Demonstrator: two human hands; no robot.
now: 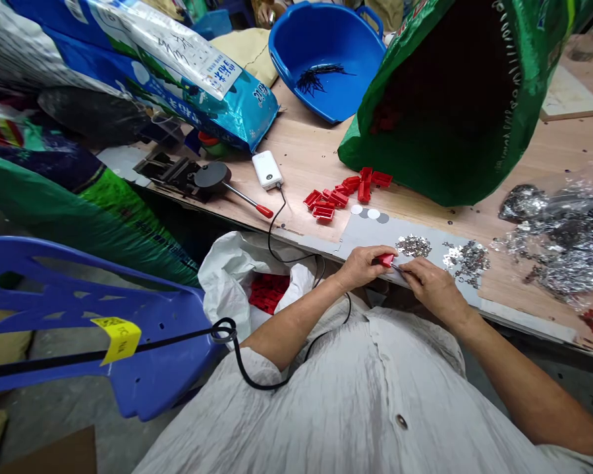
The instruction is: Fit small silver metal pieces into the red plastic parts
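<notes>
It's a cluttered room, and a long wooden desk [306, 145] runs across it on a slant. At the desk's near edge, right of the frame's centre, a small red piece [386, 261] is pinched in the fingers of the left hand [363, 268]. The right hand [427, 283] grips something slender and dark [398, 268], its tip against or just beside the red piece; from where I stand I can't tell which, nor whether it's a tool or a part.

To do this well, I'd hold the red piece firmly, keep the fingertips off the tip's line, and press gently and straight so nothing slips.

Just beyond the hands, a grey sheet [343, 245] carries two heaps of tiny metal bits [414, 246]. More red pieces [323, 212] lie loose above and to the left, before the gaping green sack [358, 151] at upper right. A blue basin [326, 36] with black strips stands at top centre; a lever device [212, 176] sits at upper left. Below the desk, a white sack [227, 266] holds more red, near a blue chair [168, 342] at lower left.
</notes>
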